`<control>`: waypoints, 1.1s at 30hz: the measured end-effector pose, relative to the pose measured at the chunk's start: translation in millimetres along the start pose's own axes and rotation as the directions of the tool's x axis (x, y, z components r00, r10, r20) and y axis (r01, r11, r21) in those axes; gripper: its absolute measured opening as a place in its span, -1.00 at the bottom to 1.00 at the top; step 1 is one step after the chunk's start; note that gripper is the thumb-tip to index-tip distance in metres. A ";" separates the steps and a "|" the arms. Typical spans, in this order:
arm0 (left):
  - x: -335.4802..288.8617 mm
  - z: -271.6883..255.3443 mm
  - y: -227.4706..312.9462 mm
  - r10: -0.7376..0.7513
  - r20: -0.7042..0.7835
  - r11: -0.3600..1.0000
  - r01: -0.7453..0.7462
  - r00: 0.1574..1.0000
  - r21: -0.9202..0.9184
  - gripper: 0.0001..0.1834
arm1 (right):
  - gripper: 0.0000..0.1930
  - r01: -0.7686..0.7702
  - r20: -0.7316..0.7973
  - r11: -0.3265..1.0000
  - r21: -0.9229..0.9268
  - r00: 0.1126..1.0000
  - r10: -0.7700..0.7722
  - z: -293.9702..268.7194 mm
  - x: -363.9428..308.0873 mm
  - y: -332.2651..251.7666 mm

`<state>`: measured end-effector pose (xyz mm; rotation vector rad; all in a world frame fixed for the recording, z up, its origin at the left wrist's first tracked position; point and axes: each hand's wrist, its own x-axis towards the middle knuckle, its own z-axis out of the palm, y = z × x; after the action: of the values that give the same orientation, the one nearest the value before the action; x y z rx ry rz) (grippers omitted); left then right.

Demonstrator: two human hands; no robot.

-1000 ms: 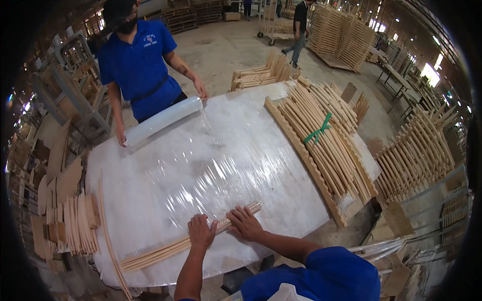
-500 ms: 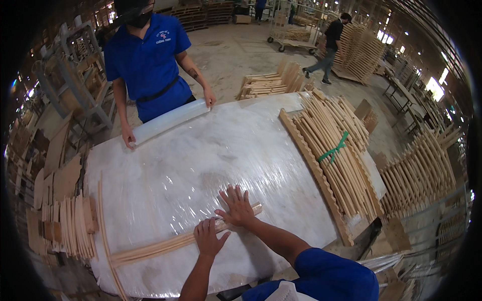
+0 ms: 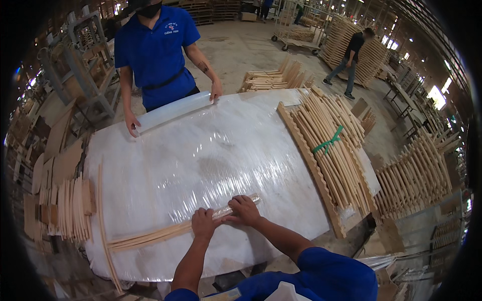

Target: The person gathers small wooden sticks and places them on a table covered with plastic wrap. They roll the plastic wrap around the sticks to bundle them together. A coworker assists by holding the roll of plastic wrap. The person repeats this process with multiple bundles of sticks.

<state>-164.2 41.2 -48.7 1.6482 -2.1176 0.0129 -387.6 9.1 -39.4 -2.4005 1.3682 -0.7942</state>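
Observation:
A bundle of thin wooden sticks (image 3: 155,236) lies across the near part of the table, its right portion covered in shiny clear plastic film (image 3: 211,150). My left hand (image 3: 203,222) is closed over the middle of the bundle, fingers curled on its far side. Just to the right, my right hand (image 3: 244,209) grips the film-covered part near the right end. The film stretches over the table toward a film roll (image 3: 173,111), which a co-worker in a blue shirt holds by both ends at the far edge. My palms hide part of the sticks.
On the right of the white-topped table (image 3: 281,236), a wooden rack with a scalloped edge (image 3: 310,168) holds many sticks (image 3: 321,145) tied with a green strap (image 3: 329,140). Two loose sticks (image 3: 102,215) lie along the left side. Stacked wood (image 3: 75,208) stands beyond that edge. Another person walks behind.
Both hands have gone from lying flat with spread fingers to curling around the bundle; my right hand has drawn back toward me. The co-worker still holds the roll. The walking person has moved on.

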 end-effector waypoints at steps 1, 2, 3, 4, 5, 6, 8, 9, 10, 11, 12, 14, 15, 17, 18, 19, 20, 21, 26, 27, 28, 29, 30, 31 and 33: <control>-10.6 -1.3 6.6 -0.016 -0.006 1.000 0.016 1.000 0.012 -0.35 | -0.39 -0.015 0.043 1.000 0.015 0.999 0.014 -2.5 -8.7 -2.7; -17.3 -0.8 12.8 0.003 -0.003 1.000 -0.003 1.000 -0.023 -0.36 | -0.39 -0.005 0.034 1.000 -0.016 0.999 0.005 -7.4 -17.3 -3.0; -29.2 -3.9 19.8 0.008 0.018 0.998 -0.007 1.000 -0.055 -0.36 | -0.39 0.001 0.042 1.000 -0.031 0.999 0.000 -7.7 -33.5 -4.2; -52.9 -8.5 22.6 -0.018 0.049 0.997 0.021 0.999 -0.074 -0.37 | -0.39 0.021 0.073 1.000 -0.022 0.997 -0.019 -3.5 -51.7 -14.4; -66.3 -7.9 24.5 -0.003 0.046 0.998 0.006 0.999 -0.063 -0.38 | -0.43 0.008 0.043 1.000 0.006 0.999 -0.009 -2.2 -65.5 -19.0; -68.9 -9.3 26.3 0.000 0.032 0.999 0.001 0.999 -0.048 -0.38 | -0.42 -0.025 0.009 1.000 0.007 1.000 0.025 -1.6 -73.9 -22.1; -65.8 -13.7 22.3 -0.032 0.049 0.995 0.036 0.998 -0.093 -0.31 | -0.39 -0.046 -0.009 0.998 -0.041 0.999 0.046 7.1 -95.6 -36.7; -58.5 -17.1 22.3 -0.073 0.214 0.991 0.095 0.974 -0.095 -0.27 | -0.35 -0.029 -0.015 0.993 -0.115 1.000 0.028 8.1 -97.9 -37.5; -54.3 -18.5 21.5 -0.104 0.343 0.978 0.159 0.933 -0.135 -0.22 | -0.32 -0.014 -0.029 0.982 -0.189 1.000 0.009 8.0 -96.9 -36.7; -54.7 -18.6 25.5 -0.065 0.180 0.990 0.086 0.982 -0.115 -0.22 | -0.28 -0.012 0.013 0.986 -0.165 1.000 0.015 7.0 -99.7 -32.2; -54.0 -20.8 28.4 -0.008 0.014 0.997 0.009 1.000 -0.076 -0.21 | -0.24 -0.017 0.048 0.990 -0.141 0.999 0.024 6.9 -100.5 -27.1; -42.7 -19.9 31.9 0.008 -0.148 0.994 -0.025 0.989 -0.108 -0.33 | -0.17 -0.039 0.087 0.995 -0.090 0.995 0.047 6.7 -89.3 -11.3; -48.0 -17.6 27.9 -0.039 -0.117 0.991 0.023 0.992 -0.131 -0.38 | -0.18 -0.039 0.098 0.992 -0.119 0.994 0.051 11.3 -77.9 -14.7; -58.5 -6.0 20.5 -0.135 -0.070 0.976 0.121 0.988 -0.179 -0.48 | -0.18 -0.026 0.115 0.982 -0.187 0.992 0.048 11.5 -50.2 -23.7; -58.8 -1.1 27.9 -0.072 -0.082 0.984 0.057 0.994 -0.171 -0.55 | -0.22 -0.095 0.156 0.976 -0.194 0.980 0.127 9.3 -42.1 -20.4; -66.5 4.3 26.4 -0.053 -0.059 0.979 0.040 0.997 -0.199 -0.46 | -0.22 -0.072 0.164 0.978 -0.198 0.981 0.106 11.1 -33.4 -22.8; -67.7 7.5 34.3 -0.029 -0.088 0.987 0.014 0.996 -0.161 -0.38 | -0.22 -0.077 0.158 0.972 -0.223 0.981 0.114 11.7 -35.3 -15.3; -63.9 5.9 37.6 0.000 -0.116 0.993 -0.013 0.993 -0.118 -0.29 | -0.23 -0.083 0.148 0.966 -0.244 0.982 0.122 14.4 -36.2 -8.3; -32.2 -5.9 18.7 -0.016 0.132 0.990 0.034 0.991 -0.133 -0.10 | -0.24 -0.121 0.134 0.956 -0.268 0.978 0.162 24.2 6.2 -2.0; -18.3 -7.0 12.1 -0.016 0.200 0.992 0.041 0.980 -0.122 -0.06 | -0.24 -0.155 0.094 0.957 -0.243 0.979 0.182 24.9 25.1 0.8; 1.3 -8.6 4.8 0.014 0.109 0.996 -0.005 0.994 -0.084 -0.05 | -0.24 -0.188 0.050 0.958 -0.217 0.978 0.203 26.5 45.0 5.7; 19.6 -10.7 -1.3 0.010 0.239 0.993 0.019 0.971 -0.119 -0.06 | -0.24 -0.220 0.007 0.957 -0.189 0.974 0.226 26.5 58.5 8.3; 41.1 -11.0 -10.1 0.000 0.351 0.988 0.053 0.937 -0.142 -0.07 | -0.30 -0.192 -0.073 0.950 -0.248 0.981 0.180 29.3 74.8 13.0; 56.1 -13.7 -16.3 -0.003 0.458 0.983 0.088 0.889 -0.163 -0.07 | -0.34 -0.174 -0.120 0.972 -0.158 0.980 0.156 27.8 84.2 17.6; 68.0 -16.5 -28.9 0.075 0.398 0.968 0.028 0.914 -0.247 -0.14 | -0.41 -0.110 -0.206 0.994 0.022 0.972 0.112 21.8 87.4 23.1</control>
<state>-144.2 -24.8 -17.4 1.5740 -2.3181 -0.6150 -356.0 -78.2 -39.6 -2.2620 1.5559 -1.0412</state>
